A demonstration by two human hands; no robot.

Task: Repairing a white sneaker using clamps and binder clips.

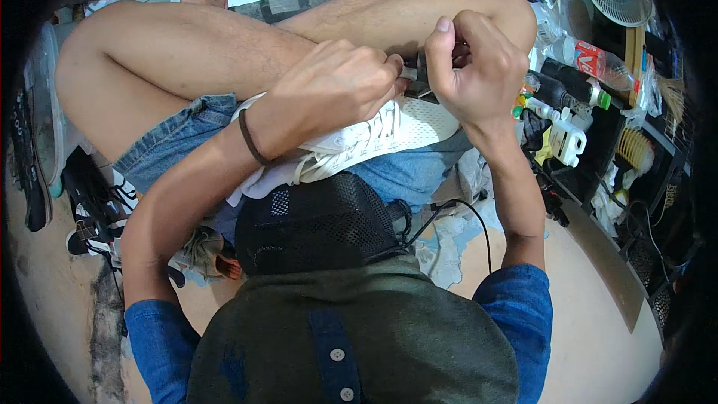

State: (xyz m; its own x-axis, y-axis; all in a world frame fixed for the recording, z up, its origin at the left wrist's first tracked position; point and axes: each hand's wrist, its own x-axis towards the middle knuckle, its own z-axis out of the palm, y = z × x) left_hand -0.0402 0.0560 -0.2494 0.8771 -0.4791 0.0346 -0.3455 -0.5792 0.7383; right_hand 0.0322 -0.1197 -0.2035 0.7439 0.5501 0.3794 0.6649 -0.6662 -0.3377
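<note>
left hand (336,84) near right hand (479,71), over white shoe (366,138)

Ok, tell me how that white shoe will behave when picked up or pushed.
The shoe is probably light for its size: its toe is dotted with small holes. That thin-looking front likely gives when squeezed. Pushed, it may tip, lying over the lap rather than a flat surface.

Bright overall; light whitens shoe (428,126); edges bend, outer rim black.
</note>
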